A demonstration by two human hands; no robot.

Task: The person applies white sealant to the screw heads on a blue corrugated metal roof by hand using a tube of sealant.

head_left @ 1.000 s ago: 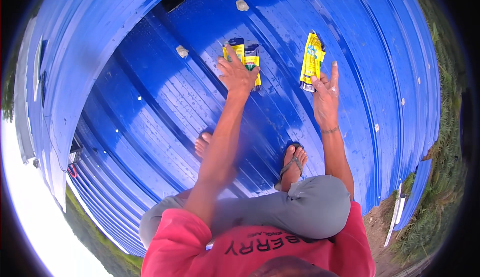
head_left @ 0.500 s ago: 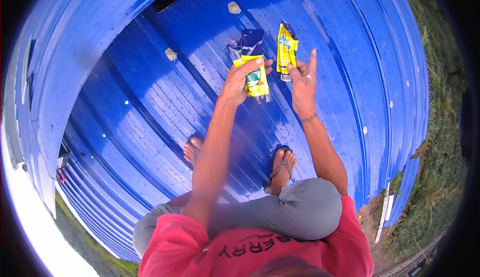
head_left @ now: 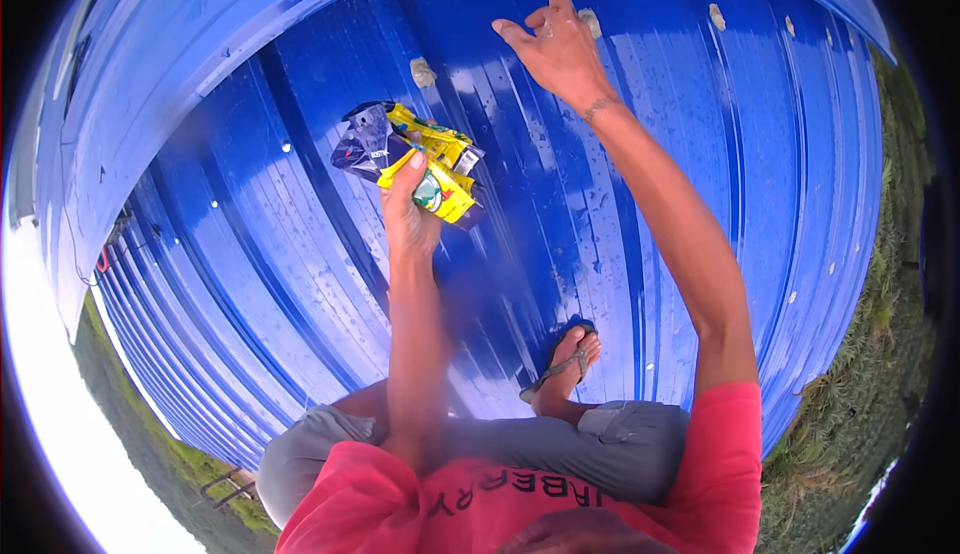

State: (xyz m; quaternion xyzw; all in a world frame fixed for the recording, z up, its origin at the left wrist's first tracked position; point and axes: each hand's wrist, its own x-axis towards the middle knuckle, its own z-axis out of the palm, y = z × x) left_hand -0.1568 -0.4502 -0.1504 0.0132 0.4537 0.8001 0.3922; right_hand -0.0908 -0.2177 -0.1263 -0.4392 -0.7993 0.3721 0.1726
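My left hand (head_left: 410, 219) is closed round several crumpled yellow and dark blue foil packets (head_left: 447, 194), bunched together and tilted above the blue metal roof. My right hand (head_left: 565, 49) is stretched out far ahead, holding nothing. Its index finger and thumb are extended, while the other fingers are partly curled. Beside that hand, partly covered by it, is a pale lump of putty-like stuff (head_left: 592, 24) on the roof. Another pale lump (head_left: 423, 72) lies just beyond the packets.
I crouch on the wet, ribbed blue roof (head_left: 680, 284), a sandalled foot (head_left: 568, 359) planted on it. More pale dabs, such as one lump (head_left: 717, 16), dot the ribs at right. A raised blue panel (head_left: 200, 44) curves along the far left. Greenery (head_left: 850, 424) borders the roof's right edge.
The yellow packet that was in my right hand is now bunched with the others in my left. My right hand has moved far forward; the left has shifted left. The view has turned.
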